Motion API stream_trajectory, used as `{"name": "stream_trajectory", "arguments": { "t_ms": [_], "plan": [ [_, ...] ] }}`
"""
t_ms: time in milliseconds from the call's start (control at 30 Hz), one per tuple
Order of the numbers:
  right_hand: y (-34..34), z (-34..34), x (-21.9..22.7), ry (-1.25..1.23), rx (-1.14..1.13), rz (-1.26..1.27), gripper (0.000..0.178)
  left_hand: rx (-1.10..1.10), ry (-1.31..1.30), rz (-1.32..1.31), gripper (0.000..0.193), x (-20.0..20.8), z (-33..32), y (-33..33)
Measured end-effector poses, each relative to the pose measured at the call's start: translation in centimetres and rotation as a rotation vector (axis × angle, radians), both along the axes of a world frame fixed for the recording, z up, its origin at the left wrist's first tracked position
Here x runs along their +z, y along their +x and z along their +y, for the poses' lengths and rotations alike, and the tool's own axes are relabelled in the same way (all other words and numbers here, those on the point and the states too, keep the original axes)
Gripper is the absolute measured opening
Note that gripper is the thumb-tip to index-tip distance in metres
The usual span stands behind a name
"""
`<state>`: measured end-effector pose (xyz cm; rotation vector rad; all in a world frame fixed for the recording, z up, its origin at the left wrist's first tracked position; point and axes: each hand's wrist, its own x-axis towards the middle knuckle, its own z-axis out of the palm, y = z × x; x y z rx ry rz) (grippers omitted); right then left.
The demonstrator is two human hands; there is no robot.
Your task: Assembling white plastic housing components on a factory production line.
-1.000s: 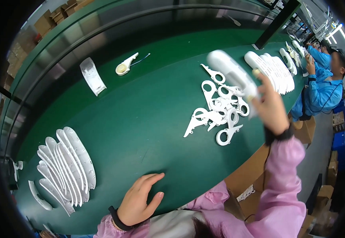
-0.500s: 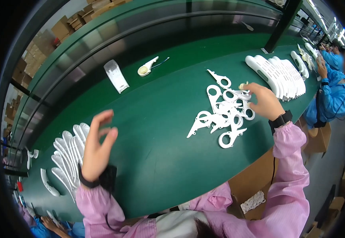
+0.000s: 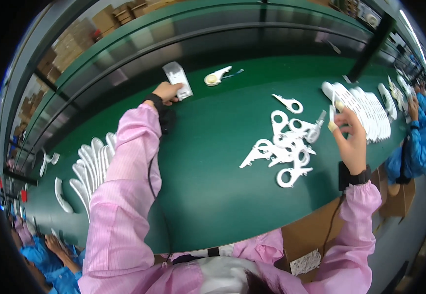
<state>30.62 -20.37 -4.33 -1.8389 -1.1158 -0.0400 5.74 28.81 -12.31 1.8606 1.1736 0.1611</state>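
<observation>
Well forward, left hand (image 3: 166, 92) (at white shell (image 3: 176, 75)).

Cardboard boxes (image 3: 71, 45) upper left — blue-clad co-worker (image 3: 425, 139) far right

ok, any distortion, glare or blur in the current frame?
Head view: table edge bows, corners fall to black. Head view, upper right: lights burn bright; pale reflections on the back panel. Head view, right: part in the right hand looks soft, shape hard to tell.
</observation>
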Motion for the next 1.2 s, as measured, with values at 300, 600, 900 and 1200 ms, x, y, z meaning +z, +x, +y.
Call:
{"name": "stream_trajectory", "arguments": {
  "t_ms": [300,600,900,1200],
  "plan": [
    [-7.4,-0.4,4.9,0.271,0.436,0.906,0.079,-0.052,0.035,-0.429,0.025,4.1,-5.2,-5.8],
    [-13.6,2.4,3.1,-0.321,0.66,1.226,0.058,-0.16,-0.102,-0.171,0.026,8.9,-22.5,-21.3],
    [-17.5,2.4,-0.1,-0.544,0.302,0.173,0.061,-0.367,-0.041,0.036,0.025,8.0,-24.6,-22.4],
    [-20.9,3.3,-1.4,-0.661,0.483,-0.309,0.055,-0.698,0.559,0.181,0.083,6.1,-27.2,-18.6]
  ]
}}
